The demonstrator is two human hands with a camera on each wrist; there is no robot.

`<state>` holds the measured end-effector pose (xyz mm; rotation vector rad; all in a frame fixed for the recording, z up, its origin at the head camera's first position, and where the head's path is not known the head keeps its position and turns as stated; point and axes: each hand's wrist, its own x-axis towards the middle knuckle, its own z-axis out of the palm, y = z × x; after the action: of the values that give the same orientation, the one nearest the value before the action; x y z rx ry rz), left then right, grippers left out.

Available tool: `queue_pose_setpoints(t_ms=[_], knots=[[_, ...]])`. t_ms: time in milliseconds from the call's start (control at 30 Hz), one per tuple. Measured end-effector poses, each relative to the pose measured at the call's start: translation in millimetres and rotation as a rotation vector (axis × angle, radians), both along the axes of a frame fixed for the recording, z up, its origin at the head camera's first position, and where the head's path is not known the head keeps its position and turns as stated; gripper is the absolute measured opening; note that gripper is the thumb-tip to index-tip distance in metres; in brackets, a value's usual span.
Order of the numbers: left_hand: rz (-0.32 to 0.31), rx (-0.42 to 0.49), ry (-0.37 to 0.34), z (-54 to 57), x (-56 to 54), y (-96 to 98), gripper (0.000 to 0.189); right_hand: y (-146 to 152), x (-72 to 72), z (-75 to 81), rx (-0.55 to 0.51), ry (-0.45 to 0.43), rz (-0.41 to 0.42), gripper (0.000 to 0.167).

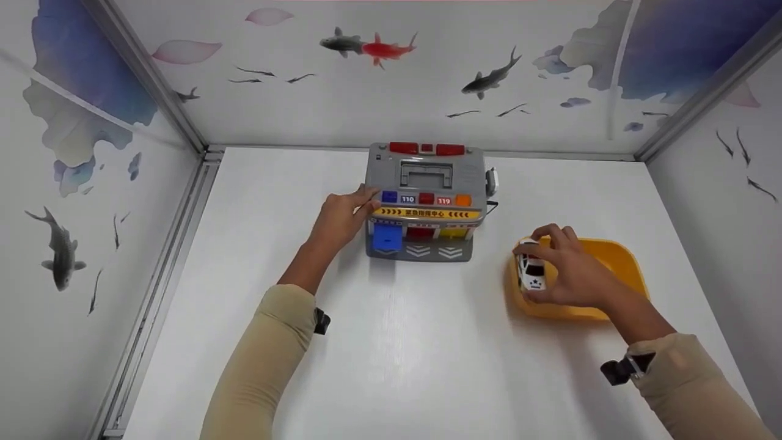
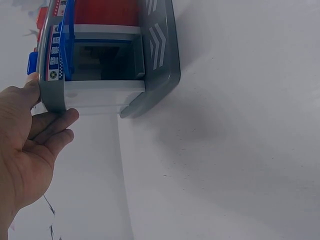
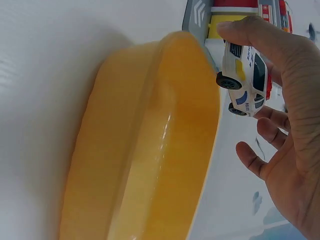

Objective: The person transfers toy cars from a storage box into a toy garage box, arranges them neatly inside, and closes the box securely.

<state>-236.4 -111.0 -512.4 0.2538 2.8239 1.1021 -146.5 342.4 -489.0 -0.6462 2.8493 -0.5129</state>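
A grey toy emergency station (image 1: 427, 201) stands at the back of the table, with blue, red and yellow doors. Its blue door (image 1: 387, 237) is swung up, and the left wrist view looks into the dark bay (image 2: 102, 60) behind it. My left hand (image 1: 342, 221) grips the station's front left corner, thumb on the roof edge and fingers against the side. In my right hand (image 1: 571, 269) a white toy police car (image 3: 245, 75) is pinched between thumb and fingers. The car is over the left rim of the yellow bin (image 1: 629, 269).
On the station's right side sits a small grey-white part (image 1: 492, 182), with a dark hook below it. Coloured buttons and a handle (image 1: 426, 175) are on its roof. White panels with painted fish (image 1: 489, 79) enclose the white table (image 1: 391, 366) at the back and sides.
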Motion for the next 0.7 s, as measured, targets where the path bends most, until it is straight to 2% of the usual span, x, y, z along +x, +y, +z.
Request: queue_pose_setpoints(t_ms=[233,500,700], knots=[[-0.007,0.011,0.018,0.4,0.1,-0.4,0.052,-27.2,-0.2,0.0,0.019,0.016,0.056,0.072],[-0.004,-0.001,0.014,1.2,-0.5,0.9,0.052,-58.6,0.4,-9.5,0.014,0.078,0.149,0.074],[0.002,-0.006,0.003,1.1,0.1,0.8,0.051,-82.1,-0.4,-15.5,0.013,0.031,0.168,0.078]])
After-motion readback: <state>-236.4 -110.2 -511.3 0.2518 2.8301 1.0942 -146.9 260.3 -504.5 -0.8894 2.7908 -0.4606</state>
